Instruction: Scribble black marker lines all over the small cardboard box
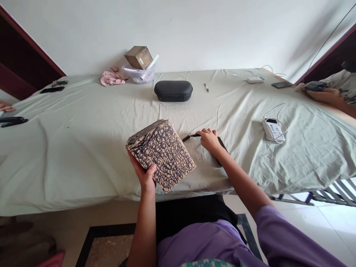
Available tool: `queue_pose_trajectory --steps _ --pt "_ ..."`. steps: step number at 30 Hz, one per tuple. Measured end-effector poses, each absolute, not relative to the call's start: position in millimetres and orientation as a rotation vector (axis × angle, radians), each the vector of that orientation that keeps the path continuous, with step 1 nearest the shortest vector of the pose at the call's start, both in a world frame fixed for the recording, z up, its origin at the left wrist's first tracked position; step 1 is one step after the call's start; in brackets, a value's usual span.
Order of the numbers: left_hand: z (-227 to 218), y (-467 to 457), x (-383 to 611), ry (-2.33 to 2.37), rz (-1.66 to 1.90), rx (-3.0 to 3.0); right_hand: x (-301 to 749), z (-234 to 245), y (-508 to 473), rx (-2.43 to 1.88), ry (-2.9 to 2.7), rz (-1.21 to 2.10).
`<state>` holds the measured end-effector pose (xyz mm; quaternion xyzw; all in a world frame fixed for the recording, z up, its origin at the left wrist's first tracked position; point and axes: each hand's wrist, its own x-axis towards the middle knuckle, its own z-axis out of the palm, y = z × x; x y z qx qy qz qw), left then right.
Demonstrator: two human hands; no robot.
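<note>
My left hand [145,177] grips a brown cardboard box [164,155] from its lower left side, thumb on the face towards me. That face is covered in looping black scribbles, and the box is tilted above the cloth. To its right, my right hand [210,140] is low over the table with fingers curled on a black marker [190,137]. The marker's thick end points left, away from the fingers; its other end is hidden by them. Partly under my right wrist lies a dark flat object, like a phone [221,144].
A black zip case [173,91] stands at the back middle, with a pen [206,87] to its right. A plastic tub [141,75] holding a small carton [138,57] sits beside a pink cloth [112,76]. A white corded device [274,130] lies right. Another person's hand [325,97] holds something dark.
</note>
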<state>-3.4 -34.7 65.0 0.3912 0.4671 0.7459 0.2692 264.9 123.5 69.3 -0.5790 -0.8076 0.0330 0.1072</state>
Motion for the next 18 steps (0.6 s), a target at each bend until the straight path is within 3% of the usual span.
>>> queue_pose_trajectory --steps 18 --pt "66 -37 -3 1.197 2.071 0.979 248 56 109 -1.603 -2.442 0.243"
